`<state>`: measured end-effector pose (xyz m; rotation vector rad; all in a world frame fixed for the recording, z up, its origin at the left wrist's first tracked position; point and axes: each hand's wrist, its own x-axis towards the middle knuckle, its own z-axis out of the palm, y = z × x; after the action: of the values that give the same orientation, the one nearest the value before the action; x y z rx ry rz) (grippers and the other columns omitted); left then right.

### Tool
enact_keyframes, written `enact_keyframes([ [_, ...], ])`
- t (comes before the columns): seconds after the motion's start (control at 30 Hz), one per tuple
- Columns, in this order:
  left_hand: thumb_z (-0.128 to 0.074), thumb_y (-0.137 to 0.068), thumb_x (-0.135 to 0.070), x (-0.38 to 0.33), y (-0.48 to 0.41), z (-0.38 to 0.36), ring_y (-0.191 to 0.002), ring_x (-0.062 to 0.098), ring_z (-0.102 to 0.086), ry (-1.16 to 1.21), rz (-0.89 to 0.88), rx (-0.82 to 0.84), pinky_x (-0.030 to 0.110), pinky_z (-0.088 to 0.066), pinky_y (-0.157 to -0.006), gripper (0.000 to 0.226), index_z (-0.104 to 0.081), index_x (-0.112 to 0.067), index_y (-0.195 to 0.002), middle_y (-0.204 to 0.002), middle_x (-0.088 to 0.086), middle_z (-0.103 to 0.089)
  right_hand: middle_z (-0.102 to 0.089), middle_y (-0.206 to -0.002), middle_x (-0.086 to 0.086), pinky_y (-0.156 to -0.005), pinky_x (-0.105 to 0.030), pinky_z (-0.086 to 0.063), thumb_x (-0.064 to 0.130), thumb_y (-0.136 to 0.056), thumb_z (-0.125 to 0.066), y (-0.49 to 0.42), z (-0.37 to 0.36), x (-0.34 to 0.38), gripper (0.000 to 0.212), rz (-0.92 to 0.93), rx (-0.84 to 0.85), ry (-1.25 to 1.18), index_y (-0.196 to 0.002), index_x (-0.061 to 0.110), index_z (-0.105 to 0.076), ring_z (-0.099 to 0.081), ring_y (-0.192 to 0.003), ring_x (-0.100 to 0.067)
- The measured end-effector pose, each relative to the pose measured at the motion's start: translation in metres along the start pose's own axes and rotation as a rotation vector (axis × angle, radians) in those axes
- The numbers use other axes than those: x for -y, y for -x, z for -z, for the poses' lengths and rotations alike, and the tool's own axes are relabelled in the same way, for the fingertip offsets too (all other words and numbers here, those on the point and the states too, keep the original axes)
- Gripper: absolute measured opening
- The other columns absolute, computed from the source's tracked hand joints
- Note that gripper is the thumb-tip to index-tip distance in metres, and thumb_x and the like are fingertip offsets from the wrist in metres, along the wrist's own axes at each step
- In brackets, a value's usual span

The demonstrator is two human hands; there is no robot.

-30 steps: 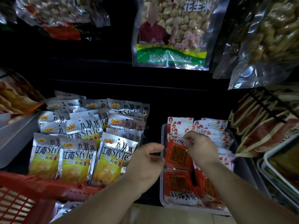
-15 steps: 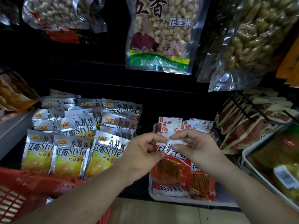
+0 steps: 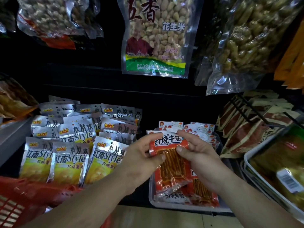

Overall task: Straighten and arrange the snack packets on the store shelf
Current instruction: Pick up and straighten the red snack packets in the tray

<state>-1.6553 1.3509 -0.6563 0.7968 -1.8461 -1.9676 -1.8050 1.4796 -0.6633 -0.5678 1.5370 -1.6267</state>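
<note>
A red snack packet [image 3: 171, 163] with a clear window of orange sticks is lifted above the clear tray [image 3: 152, 200]. My left hand [image 3: 141, 157] pinches its upper left corner. My right hand [image 3: 195, 153] grips its upper right edge, thumb on the front. More red packets [image 3: 202, 193] lie in the tray beneath, and a row of them [image 3: 199, 129] stands at the tray's back. Silver and yellow chip packets [image 3: 70, 162] lie in overlapping rows to the left.
A red plastic basket [image 3: 19, 203] sits at the lower left. Peanut bags [image 3: 156, 38] hang above the shelf. Brown-red packets [image 3: 246, 132] lean behind a black wire rack at the right, beside a white tray [image 3: 256, 168] of green packets.
My right hand pulled a red packet up from the tray, my left hand joined it, and both now hold it higher and closer. The camera tilted upward.
</note>
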Motion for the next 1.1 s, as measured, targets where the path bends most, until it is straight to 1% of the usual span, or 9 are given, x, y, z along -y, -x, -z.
enact_keyframes([
  [0.17,-0.076,-0.091,-0.009,0.001,-0.006,0.002,-0.111,0.020,-0.070,0.059,-0.033,-0.078,0.035,-0.063,-0.082,0.059,-0.060,-0.049,-0.130,-0.127,-0.002,-0.069,-0.075,-0.122,-0.007,-0.093,-0.043,-0.061,-0.008,-0.094,-0.065,0.004,0.006,0.002,0.063,-0.006,0.085,0.075,-0.136,0.039,-0.062,-0.071,-0.113,-0.027],
  [0.3,-0.077,-0.088,-0.002,0.004,-0.002,0.003,-0.096,0.019,-0.076,-0.017,0.027,0.047,0.038,-0.064,-0.078,0.066,-0.059,-0.043,-0.137,-0.127,-0.004,-0.067,-0.076,-0.116,-0.006,-0.076,-0.030,-0.063,-0.010,-0.095,-0.063,0.002,0.005,-0.002,0.046,0.049,-0.089,0.003,-0.127,0.022,-0.069,-0.073,-0.107,-0.028],
  [0.47,-0.076,-0.086,0.005,0.005,-0.004,0.000,-0.108,0.027,-0.070,-0.030,0.050,0.016,0.040,-0.065,-0.075,0.063,-0.065,-0.039,-0.130,-0.140,0.004,-0.059,-0.069,-0.132,0.004,-0.090,-0.048,-0.061,-0.017,-0.087,-0.066,0.006,0.012,0.000,0.077,-0.018,0.089,0.070,-0.144,0.034,-0.055,-0.072,-0.112,-0.029],
  [0.67,-0.076,-0.089,-0.003,0.001,0.002,-0.004,-0.105,0.014,-0.070,-0.093,-0.018,0.022,0.036,-0.064,-0.073,0.064,-0.059,-0.044,-0.136,-0.131,-0.008,-0.063,-0.071,-0.118,0.014,-0.065,-0.037,-0.061,-0.022,-0.084,-0.068,0.008,0.013,0.005,0.083,0.034,0.106,0.209,-0.142,0.036,-0.057,-0.068,-0.065,-0.025],
  [0.73,-0.073,-0.090,0.001,0.000,-0.001,-0.005,-0.095,0.016,-0.072,-0.084,-0.029,-0.048,0.039,-0.065,-0.070,0.059,-0.062,-0.037,-0.134,-0.129,-0.005,-0.063,-0.065,-0.124,0.009,-0.067,-0.030,-0.061,-0.009,-0.088,-0.074,0.006,0.010,0.000,0.077,0.062,0.043,0.331,-0.143,0.043,-0.054,-0.072,-0.074,-0.020],
  [0.83,-0.067,-0.092,0.007,-0.002,-0.002,-0.004,-0.075,0.027,-0.074,-0.105,-0.048,-0.085,0.044,-0.065,-0.064,0.047,-0.065,-0.027,-0.124,-0.105,0.002,-0.072,-0.048,-0.130,0.023,-0.077,-0.012,-0.053,0.023,-0.093,-0.077,0.006,0.006,-0.006,0.063,0.269,-0.133,0.776,-0.139,0.055,-0.050,-0.065,-0.105,-0.004],
  [0.93,-0.064,-0.093,0.006,-0.005,0.001,-0.005,-0.070,0.027,-0.074,-0.210,-0.127,-0.017,0.036,-0.062,-0.061,0.026,-0.066,-0.020,-0.095,-0.083,0.015,-0.074,-0.060,-0.131,0.023,-0.091,-0.018,-0.054,0.024,-0.099,-0.068,0.007,-0.003,0.000,0.047,0.329,-0.018,0.536,-0.133,0.056,-0.057,-0.061,-0.117,0.003],
  [1.0,-0.066,-0.090,0.002,-0.006,0.001,-0.008,-0.078,0.025,-0.072,-0.286,-0.154,0.036,0.035,-0.060,-0.065,0.022,-0.060,-0.017,-0.081,-0.089,0.013,-0.072,-0.065,-0.130,0.021,-0.094,-0.025,-0.056,0.021,-0.102,-0.064,0.007,-0.012,0.004,0.046,0.253,0.083,0.306,-0.132,0.056,-0.060,-0.063,-0.117,0.003],
  [1.1,-0.070,-0.089,-0.001,-0.007,0.003,-0.013,-0.087,0.014,-0.070,-0.251,-0.089,0.073,0.027,-0.058,-0.074,0.017,-0.062,-0.015,-0.082,-0.095,0.003,-0.073,-0.064,-0.136,0.013,-0.102,-0.036,-0.056,0.021,-0.103,-0.063,0.004,-0.018,0.003,0.047,0.221,0.003,0.234,-0.130,0.059,-0.060,-0.062,-0.124,-0.007],
])
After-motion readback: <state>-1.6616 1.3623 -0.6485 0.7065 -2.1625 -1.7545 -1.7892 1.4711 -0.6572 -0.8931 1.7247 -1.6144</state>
